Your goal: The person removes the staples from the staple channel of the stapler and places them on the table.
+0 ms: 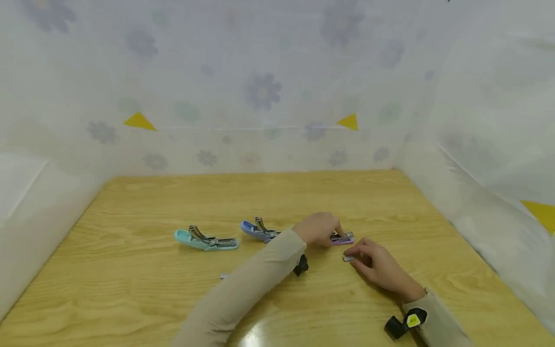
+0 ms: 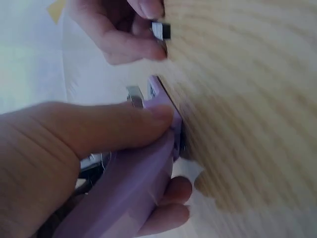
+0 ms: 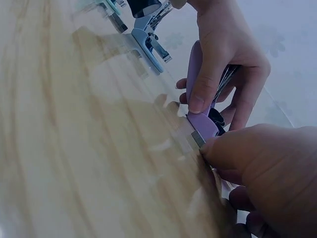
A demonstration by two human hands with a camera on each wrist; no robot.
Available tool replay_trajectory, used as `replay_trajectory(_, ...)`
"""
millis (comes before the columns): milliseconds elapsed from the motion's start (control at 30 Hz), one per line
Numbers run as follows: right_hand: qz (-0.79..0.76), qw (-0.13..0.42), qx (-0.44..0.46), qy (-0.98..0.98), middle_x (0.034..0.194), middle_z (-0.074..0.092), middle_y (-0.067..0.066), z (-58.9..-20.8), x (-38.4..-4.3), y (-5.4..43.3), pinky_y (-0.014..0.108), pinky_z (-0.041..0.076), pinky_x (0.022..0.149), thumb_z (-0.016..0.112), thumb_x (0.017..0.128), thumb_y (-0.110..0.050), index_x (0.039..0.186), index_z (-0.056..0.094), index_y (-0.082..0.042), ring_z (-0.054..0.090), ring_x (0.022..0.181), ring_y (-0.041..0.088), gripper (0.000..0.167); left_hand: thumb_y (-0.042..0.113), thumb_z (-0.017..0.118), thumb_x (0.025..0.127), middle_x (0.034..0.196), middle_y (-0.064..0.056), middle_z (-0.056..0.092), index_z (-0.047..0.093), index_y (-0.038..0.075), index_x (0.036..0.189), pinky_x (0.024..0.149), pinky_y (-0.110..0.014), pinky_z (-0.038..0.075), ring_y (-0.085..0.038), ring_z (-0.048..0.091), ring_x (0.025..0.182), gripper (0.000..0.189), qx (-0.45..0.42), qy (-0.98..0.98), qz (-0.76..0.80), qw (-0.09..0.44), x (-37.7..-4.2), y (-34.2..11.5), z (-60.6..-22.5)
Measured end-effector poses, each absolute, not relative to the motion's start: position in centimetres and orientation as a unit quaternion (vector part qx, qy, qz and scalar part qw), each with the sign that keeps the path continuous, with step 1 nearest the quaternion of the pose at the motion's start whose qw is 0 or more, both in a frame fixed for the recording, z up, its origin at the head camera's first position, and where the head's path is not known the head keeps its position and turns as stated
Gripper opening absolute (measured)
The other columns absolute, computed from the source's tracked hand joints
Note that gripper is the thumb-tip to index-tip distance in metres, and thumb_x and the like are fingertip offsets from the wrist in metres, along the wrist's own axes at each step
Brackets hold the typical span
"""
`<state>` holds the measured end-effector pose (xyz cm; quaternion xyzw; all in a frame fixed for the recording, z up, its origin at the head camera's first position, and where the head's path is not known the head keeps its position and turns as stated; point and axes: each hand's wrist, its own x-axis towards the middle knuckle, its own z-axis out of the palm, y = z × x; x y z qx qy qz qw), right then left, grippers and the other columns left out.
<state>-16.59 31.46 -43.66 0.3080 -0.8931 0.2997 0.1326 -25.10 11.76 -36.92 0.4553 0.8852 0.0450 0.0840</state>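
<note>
In the head view my left hand (image 1: 318,229) grips a purple stapler (image 1: 344,241) on the table, its top part partly hidden behind the hand. The left wrist view shows the thumb pressed along the side of the purple stapler, with fingers on its far side. Just nearer to me, my right hand (image 1: 379,265) pinches a short grey strip of staples (image 1: 348,259) between thumb and fingers, low over the tabletop. From the right wrist, the staple strip (image 3: 198,139) appears close to the stapler's purple end (image 3: 202,124).
Left of the hands stand a blue stapler (image 1: 253,231) and a teal stapler (image 1: 204,243), both swung open. Another small grey strip (image 1: 223,276) lies by the left sleeve (image 1: 247,279). White patterned sheeting (image 1: 260,144) encloses the wooden table (image 1: 130,299).
</note>
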Motion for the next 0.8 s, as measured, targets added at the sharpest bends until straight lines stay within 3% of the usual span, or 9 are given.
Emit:
replay_trajectory(200, 0.309, 0.118, 0.307, -0.893, 0.090, 0.056, -0.007, -43.4, -16.4, 31.5, 0.016, 0.038, 0.052, 0.070, 0.085, 0.001, 0.105, 0.069, -0.015, 0.039, 0.060, -0.003, 0.026, 0.024, 0.070, 0.089, 0.116, 0.010, 0.068, 0.071, 0.027, 0.115, 0.087, -0.020, 0.050, -0.006, 0.063, 0.101, 0.027, 0.465, 0.882, 0.053, 0.051, -25.5, 11.6, -37.7)
replay_trajectory(400, 0.312, 0.114, 0.303, -0.893, 0.089, 0.055, -0.008, -43.2, -16.5, 31.5, 0.017, 0.038, 0.052, 0.069, 0.085, 0.001, 0.107, 0.068, -0.013, 0.039, 0.061, -0.002, 0.026, 0.029, 0.073, 0.087, 0.115, 0.008, 0.067, 0.072, 0.027, 0.112, 0.082, -0.022, 0.050, -0.006, 0.061, 0.097, 0.025, 0.454, 0.886, 0.071, 0.058, -26.1, 10.8, -37.3)
replay_trajectory(600, 0.305, 0.126, 0.308, -0.892, 0.085, 0.052, -0.009, -43.1, -16.9, 31.3, 0.017, 0.037, 0.053, 0.069, 0.085, 0.001, 0.106, 0.068, -0.014, 0.038, 0.062, -0.002, 0.025, 0.031, 0.070, 0.088, 0.111, 0.004, 0.069, 0.065, 0.023, 0.122, 0.080, -0.023, 0.051, -0.009, 0.063, 0.098, 0.035, 0.435, 0.896, 0.075, 0.046, -26.5, 10.1, -36.4)
replay_trajectory(800, 0.311, 0.128, 0.308, -0.890, 0.086, 0.053, -0.009, -43.2, -16.6, 31.4, 0.017, 0.038, 0.054, 0.071, 0.084, 0.000, 0.104, 0.068, -0.014, 0.039, 0.062, 0.000, 0.025, 0.028, 0.066, 0.090, 0.122, -0.001, 0.065, 0.059, 0.019, 0.129, 0.087, -0.026, 0.050, -0.013, 0.062, 0.106, 0.041, 0.432, 0.891, 0.127, 0.057, -26.3, 9.0, -35.7)
